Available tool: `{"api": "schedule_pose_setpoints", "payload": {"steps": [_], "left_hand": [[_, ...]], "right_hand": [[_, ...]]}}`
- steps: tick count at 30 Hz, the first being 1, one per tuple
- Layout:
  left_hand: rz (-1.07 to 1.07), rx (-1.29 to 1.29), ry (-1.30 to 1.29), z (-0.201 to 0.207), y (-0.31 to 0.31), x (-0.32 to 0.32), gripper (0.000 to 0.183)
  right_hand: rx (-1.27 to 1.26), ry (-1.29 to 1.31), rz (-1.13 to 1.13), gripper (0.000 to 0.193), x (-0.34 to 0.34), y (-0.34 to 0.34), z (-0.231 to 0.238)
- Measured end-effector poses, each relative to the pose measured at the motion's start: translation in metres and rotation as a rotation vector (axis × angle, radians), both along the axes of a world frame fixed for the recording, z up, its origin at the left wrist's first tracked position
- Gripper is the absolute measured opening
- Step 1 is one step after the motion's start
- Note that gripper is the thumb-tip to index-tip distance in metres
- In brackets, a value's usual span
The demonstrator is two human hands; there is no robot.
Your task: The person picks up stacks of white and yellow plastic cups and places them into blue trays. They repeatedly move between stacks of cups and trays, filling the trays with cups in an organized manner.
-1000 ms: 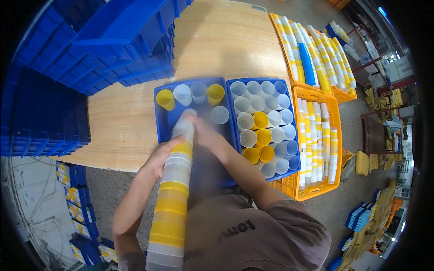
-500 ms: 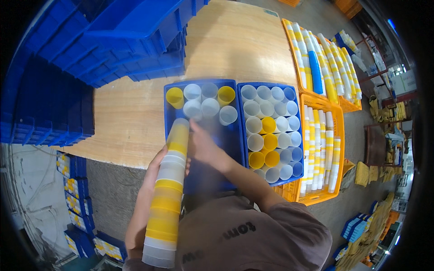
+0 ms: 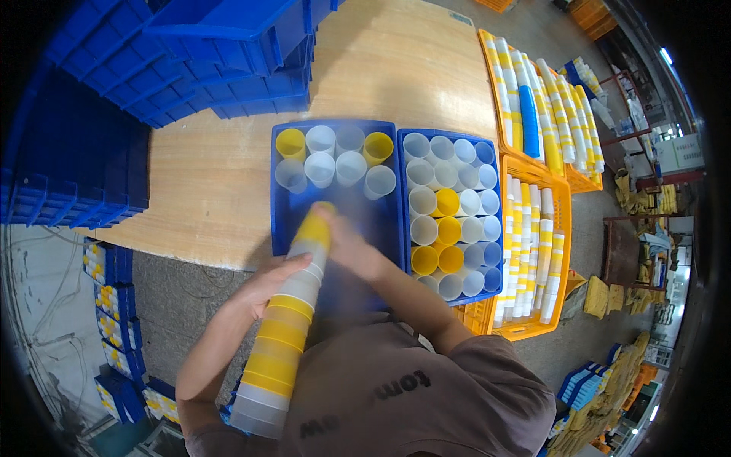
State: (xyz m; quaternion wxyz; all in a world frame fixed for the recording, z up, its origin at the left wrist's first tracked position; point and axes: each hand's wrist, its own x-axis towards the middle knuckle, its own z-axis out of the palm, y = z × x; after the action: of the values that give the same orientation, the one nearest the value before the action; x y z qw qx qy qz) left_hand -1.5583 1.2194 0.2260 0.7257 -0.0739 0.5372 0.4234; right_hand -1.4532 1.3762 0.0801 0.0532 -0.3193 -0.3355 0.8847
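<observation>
My left hand [image 3: 266, 288] is wrapped round a long stack of nested plastic cups [image 3: 280, 335], frosted clear and yellow, which slants from my chest up over a blue bin [image 3: 279, 228]. At the upper end of the stack, my right hand [image 3: 352, 247], smeared by motion, has its fingers closed on the end yellow cup [image 3: 314, 230]. Two rows of cups stand mouth up in the far part of this bin, among them a yellow cup [image 3: 290, 145] in the far left corner and a clear cup [image 3: 291, 176] just nearer.
A second blue bin [image 3: 401, 228] full of upright cups adjoins on the right. Orange crates [image 3: 562, 266] of stacked cups stand beyond it. Empty blue bins [image 3: 228, 46] are piled at the left on the wooden table [image 3: 388, 68]. Filled bins [image 3: 114, 320] sit on the floor.
A clear cup now stands at the left of the bin's second row. The stack's upper end is now yellow instead of clear. My left hand and the stack have shifted slightly.
</observation>
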Motion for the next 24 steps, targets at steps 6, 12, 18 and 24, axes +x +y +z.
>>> {"api": "schedule_pose_setpoints", "payload": {"steps": [6, 12, 18, 24], "left_hand": [[0.241, 0.144, -0.228, -0.006, 0.000, 0.009, 0.046], [-0.055, 0.047, 0.015, -0.014, 0.007, 0.005, 0.048], [0.311, 0.197, -0.285, -0.005, -0.020, 0.008, 0.057], [0.303, 0.040, -0.204, -0.002, -0.048, -0.001, 0.060]], "right_hand": [[-0.489, 0.088, -0.369, 0.047, 0.040, 0.007, 0.025], [0.528, 0.155, 0.068, 0.040, 0.025, -0.008, 0.033], [-0.391, 0.161, -0.207, 0.050, 0.023, -0.011, 0.033], [-0.432, 0.213, -0.047, 0.044, -0.006, -0.039, 0.038]]}}
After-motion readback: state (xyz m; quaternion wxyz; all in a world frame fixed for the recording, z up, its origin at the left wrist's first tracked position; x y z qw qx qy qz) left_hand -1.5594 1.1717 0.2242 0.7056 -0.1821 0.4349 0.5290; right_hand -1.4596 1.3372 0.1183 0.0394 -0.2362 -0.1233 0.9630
